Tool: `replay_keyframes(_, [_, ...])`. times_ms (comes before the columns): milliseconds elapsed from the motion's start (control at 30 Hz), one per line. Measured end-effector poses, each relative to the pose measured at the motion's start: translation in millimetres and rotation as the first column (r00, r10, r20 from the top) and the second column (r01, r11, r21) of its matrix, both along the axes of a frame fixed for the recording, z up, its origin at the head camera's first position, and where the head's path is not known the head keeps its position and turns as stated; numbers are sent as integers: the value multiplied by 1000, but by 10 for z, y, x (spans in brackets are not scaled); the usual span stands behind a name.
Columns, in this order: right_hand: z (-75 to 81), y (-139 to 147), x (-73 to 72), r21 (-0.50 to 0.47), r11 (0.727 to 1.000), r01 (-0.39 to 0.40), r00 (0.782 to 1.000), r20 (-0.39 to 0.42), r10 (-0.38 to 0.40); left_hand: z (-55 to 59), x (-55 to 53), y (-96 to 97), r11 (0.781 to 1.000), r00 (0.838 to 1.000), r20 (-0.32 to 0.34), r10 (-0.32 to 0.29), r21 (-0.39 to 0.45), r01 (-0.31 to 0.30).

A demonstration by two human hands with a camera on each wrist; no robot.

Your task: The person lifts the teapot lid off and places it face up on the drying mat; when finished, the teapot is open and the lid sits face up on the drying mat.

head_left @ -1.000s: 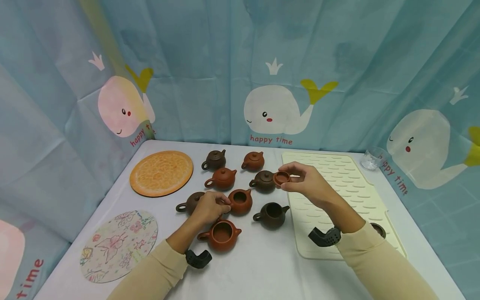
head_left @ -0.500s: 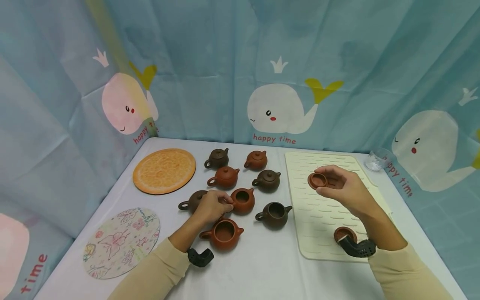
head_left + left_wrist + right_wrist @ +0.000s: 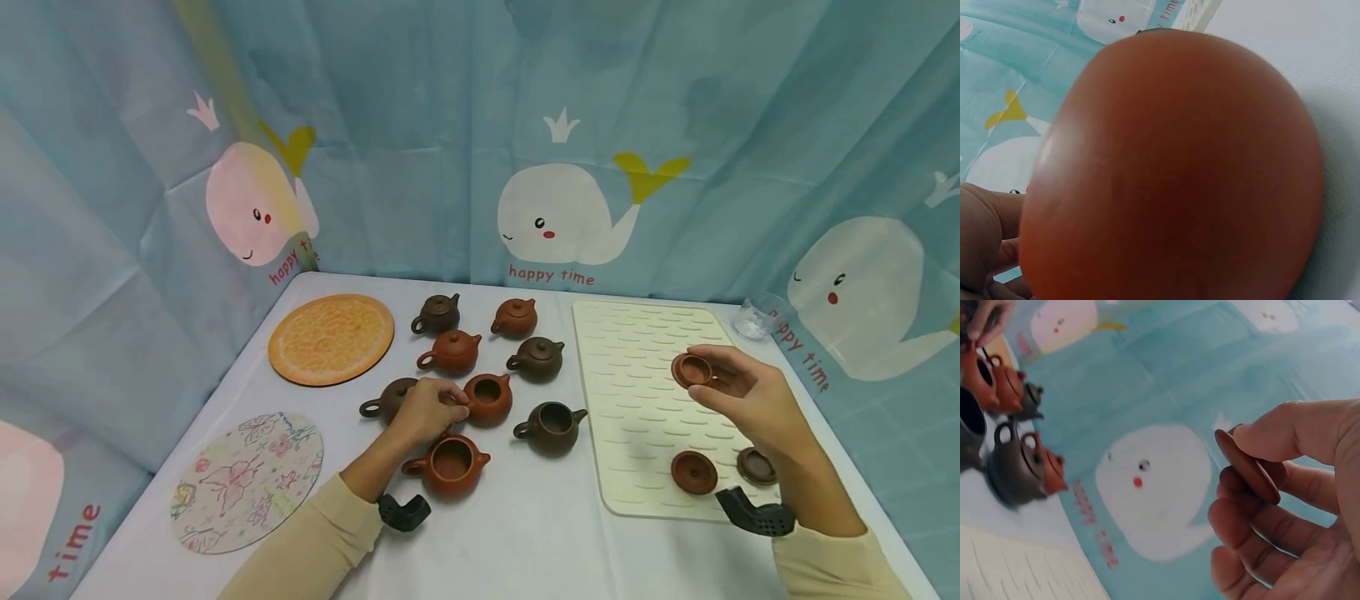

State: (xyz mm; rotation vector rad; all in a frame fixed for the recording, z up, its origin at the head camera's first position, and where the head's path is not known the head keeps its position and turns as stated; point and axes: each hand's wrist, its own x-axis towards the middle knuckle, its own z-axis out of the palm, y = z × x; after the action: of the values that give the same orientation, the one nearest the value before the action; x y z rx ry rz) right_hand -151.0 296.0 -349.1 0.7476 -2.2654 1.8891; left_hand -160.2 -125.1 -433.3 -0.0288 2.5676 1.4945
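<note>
My left hand (image 3: 426, 412) pinches the handle side of a lidless reddish-brown teapot (image 3: 489, 400) on the white table. A second open reddish teapot (image 3: 452, 467) stands just nearer, and a dark brown teapot (image 3: 393, 402) is partly hidden behind the hand. Above the cream mat (image 3: 637, 433), my right hand (image 3: 753, 404) holds a small reddish teapot lid (image 3: 692, 371) by its edge, tilted so that its hollow underside shows. Thumb and fingers pinch that lid (image 3: 1247, 467) in the right wrist view. A rounded reddish teapot wall (image 3: 1179, 169) fills the left wrist view.
On the mat lie a reddish lid (image 3: 693, 472) and a dark lid (image 3: 757, 467). A lidless dark teapot (image 3: 552, 428) sits left of the mat, with several lidded teapots farther back. Two round mats, orange (image 3: 332, 340) and flowered (image 3: 247, 483), lie left; a clear cup (image 3: 756, 318) stands back right.
My right hand has carried the reddish lid rightward, from beside the dark lidded teapot to above the cream mat. My left hand keeps its place at the teapot.
</note>
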Motion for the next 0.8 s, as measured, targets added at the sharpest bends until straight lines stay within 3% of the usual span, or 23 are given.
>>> replay_keyframes(400, [-306, 465, 24, -171, 977, 130, 991, 11, -130, 6, 1, 5, 1000, 1000, 7, -3, 9, 3])
replay_keyframes(567, [-428, 598, 27, -155, 970, 185, 982, 61, -177, 7, 3, 4, 1000, 1000, 1, -2, 5, 2])
replay_keyframes(800, [-623, 782, 3, -31, 961, 274, 954, 135, -268, 14, 1, 3, 1000, 1000, 14, 7, 11, -7])
